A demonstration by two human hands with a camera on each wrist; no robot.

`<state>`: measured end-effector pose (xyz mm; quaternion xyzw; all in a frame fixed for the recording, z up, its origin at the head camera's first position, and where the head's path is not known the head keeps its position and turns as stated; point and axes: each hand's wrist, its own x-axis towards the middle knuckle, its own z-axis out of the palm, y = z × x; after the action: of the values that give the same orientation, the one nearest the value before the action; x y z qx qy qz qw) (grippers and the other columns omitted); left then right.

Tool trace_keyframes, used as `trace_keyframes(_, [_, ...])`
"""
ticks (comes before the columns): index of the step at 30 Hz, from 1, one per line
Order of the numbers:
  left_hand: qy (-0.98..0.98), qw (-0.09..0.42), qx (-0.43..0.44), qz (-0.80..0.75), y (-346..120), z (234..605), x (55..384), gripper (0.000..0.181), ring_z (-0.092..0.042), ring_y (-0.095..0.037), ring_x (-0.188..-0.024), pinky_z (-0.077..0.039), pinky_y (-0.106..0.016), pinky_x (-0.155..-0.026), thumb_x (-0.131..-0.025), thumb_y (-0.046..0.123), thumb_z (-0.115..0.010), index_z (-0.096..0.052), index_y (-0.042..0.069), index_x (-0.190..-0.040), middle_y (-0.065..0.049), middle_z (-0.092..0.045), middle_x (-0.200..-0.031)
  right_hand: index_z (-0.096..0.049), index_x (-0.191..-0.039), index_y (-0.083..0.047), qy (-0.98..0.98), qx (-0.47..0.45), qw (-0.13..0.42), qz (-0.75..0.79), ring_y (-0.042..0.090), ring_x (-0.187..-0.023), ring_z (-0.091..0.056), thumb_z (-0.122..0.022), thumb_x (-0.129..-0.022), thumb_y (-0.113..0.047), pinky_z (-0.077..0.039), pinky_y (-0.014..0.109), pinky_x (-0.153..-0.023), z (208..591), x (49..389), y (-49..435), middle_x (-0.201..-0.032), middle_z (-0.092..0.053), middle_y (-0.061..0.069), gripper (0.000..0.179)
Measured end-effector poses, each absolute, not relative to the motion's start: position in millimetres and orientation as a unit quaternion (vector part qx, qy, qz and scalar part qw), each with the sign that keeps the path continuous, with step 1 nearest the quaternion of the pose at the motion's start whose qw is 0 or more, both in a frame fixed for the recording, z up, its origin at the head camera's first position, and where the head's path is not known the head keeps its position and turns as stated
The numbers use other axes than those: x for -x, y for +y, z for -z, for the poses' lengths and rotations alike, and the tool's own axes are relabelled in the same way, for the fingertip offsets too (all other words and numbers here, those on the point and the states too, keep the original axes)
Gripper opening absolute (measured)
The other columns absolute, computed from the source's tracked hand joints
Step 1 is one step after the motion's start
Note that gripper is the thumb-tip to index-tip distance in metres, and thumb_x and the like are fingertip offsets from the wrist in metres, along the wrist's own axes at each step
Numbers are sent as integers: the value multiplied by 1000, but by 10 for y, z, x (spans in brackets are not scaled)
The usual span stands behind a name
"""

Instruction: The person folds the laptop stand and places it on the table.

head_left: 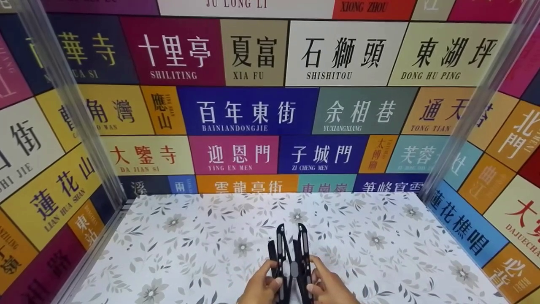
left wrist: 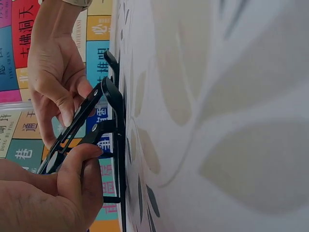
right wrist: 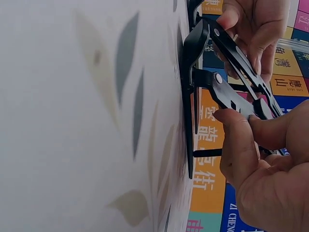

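Observation:
A black folding laptop stand stands on the white patterned tabletop, its two side arms drawn fairly close together with a grey hub between them. My left hand pinches the left arm between thumb and fingers. On the opposite side, my right hand grips the right arm the same way. In the left wrist view the stand's dark foot lies along the tabletop, with raised struts angled up from it. The right wrist view shows my right thumb and fingers on a strut near its joint.
The tabletop has a grey leaf and flower print. Behind it and at both sides rise panels of coloured blocks with Chinese lettering. Clear plastic-looking corner posts stand at left and right.

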<state>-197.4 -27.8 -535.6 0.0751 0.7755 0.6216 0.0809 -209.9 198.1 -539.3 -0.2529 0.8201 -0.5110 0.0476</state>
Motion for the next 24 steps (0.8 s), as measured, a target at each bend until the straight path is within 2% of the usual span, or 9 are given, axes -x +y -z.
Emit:
trace_keyframes(5, [752, 84, -75, -650, -238, 5355, 1986, 29, -58, -18, -55, -46, -29, -48, -87, 5, -60, -53, 14, -114, -9, -64, -71, -31, -139, -9, 822, 247, 57, 510, 1, -55, -52, -63, -88, -11, -48, 24, -48, 5375, 2099, 1963, -75, -53, 4, 60])
trace_keyframes(13, [737, 99, -78, -664, -199, 5358, 1987, 29, -61, -20, -59, -49, -29, -50, -88, 4, -59, -53, 15, -115, -9, -65, -72, -33, -138, -8, 818, 276, 22, 504, 2, -58, -54, -64, -85, -6, -51, 26, -50, 5413, 2110, 1897, -72, -53, 8, 62])
trace_keyframes(20, [741, 111, -80, -657, -182, 5350, 2004, 29, -63, -18, -63, -50, -30, -51, -89, 2, -57, -52, 14, -114, -8, -66, -75, -35, -136, -9, 844, 259, 17, 469, 0, -57, -53, -64, -79, -1, -48, 22, -55, 5393, 2110, 1828, -74, -53, -2, 64])
trace_keyframes(24, [733, 121, -75, -665, -170, 5352, 2006, 29, -63, -18, -64, -52, -31, -53, -89, 2, -56, -52, 16, -114, -10, -66, -77, -36, -136, -9, 842, 257, 20, 474, 0, -58, -52, -66, -79, -3, -48, 22, -57, 5387, 2106, 1805, -74, -54, -2, 65])
